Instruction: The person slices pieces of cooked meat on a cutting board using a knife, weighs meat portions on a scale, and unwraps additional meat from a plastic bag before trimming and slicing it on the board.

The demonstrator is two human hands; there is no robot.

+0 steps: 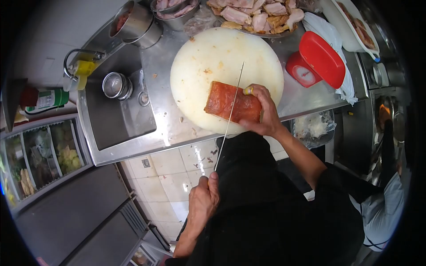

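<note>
A block of reddish-brown cured or roasted meat [220, 100] lies on the round white cutting board [191, 71]. My right hand [265, 110] grips the block's right end, thumb at the near side and fingers over the far side; a yellow band circles one finger. In my left hand [203, 199], below the counter edge, is the handle of a long knife [225, 137]. Its thin blade, seen almost edge-on, points away from me and crosses over the meat. Whether the blade has cut into it, I cannot tell. Small crumbs dot the board.
A red scale [306, 73] stands right of the board. Behind are a tray of meat pieces [255, 17] and metal pots [146, 33]. To the left are a sink [120, 128] and a glass-topped fridge [42, 155]. Another person [386, 208] is at right.
</note>
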